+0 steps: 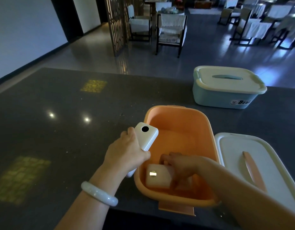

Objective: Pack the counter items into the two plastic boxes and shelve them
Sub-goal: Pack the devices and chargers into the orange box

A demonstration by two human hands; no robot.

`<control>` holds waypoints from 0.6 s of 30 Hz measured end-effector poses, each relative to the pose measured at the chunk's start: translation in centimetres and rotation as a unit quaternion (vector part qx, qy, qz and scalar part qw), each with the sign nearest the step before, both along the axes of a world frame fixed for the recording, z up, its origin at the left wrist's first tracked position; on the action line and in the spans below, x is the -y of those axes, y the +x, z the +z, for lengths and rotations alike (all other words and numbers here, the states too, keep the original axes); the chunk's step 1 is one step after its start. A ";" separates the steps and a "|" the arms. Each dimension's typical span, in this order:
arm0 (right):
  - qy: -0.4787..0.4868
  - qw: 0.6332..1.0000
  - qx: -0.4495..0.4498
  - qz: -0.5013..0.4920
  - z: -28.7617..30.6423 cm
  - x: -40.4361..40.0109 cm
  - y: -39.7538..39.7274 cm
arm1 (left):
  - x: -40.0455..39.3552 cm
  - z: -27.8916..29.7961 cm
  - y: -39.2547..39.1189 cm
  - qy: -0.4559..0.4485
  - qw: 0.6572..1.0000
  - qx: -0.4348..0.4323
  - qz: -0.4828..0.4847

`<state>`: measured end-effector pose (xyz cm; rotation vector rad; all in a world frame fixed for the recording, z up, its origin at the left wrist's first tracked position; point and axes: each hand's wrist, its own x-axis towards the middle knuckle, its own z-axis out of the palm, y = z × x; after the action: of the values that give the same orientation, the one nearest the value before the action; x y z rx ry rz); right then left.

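Left hand [126, 151] grips power bank [146, 138] over orange box [208, 130] rim, awaiting space, we judge. Right hand [181, 165], fingers curled, seats white block [158, 178] inside; lid [234, 150] parked right.

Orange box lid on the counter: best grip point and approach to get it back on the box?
Take the white lid by its peach handle strap, from above. It lies flat, top up, right of the open orange box, and the strap runs along its middle, so it should lift level. The right hand is nearest, though it is inside the box now.
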<state>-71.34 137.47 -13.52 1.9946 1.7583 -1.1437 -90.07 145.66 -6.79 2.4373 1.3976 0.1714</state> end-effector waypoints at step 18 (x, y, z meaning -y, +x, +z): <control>-0.062 0.996 -0.054 0.042 0.8 0.4 -0.3 | 0.1 0.0 -0.1 0.009 1.000 0.000 -0.006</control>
<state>-71.63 137.06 -12.68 1.8032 1.7566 -1.3206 -90.20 145.56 -6.81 2.4588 1.3877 0.1826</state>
